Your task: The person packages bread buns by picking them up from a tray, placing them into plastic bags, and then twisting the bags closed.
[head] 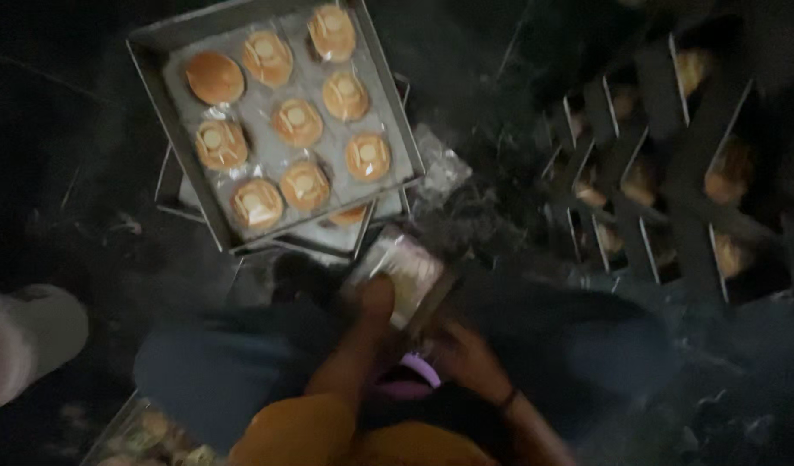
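Two hands meet low centre: left hand (371,302) grips a clear crinkly wrapped bun packet (403,272), right hand (466,354) touching its near edge; its grip too blurred to tell. Far left, just beyond the packet, square metal tray (155,95) holds round golden buns (298,121) in shiny film. Dark metal rack (673,173) at right.

Looked like a small bakery packing spot, dim and dark, me crouched low over the floor (60,112). A square metal tray (160,95) sat in front of me, lined with round golden buns (298,122), most in clear wrappers, stacked on another tray below. To my right stood a dark rack (673,173) with slanted metal slots holding more buns. More baked goods lay in a tray (138,431) at lower left. No home furniture visible.
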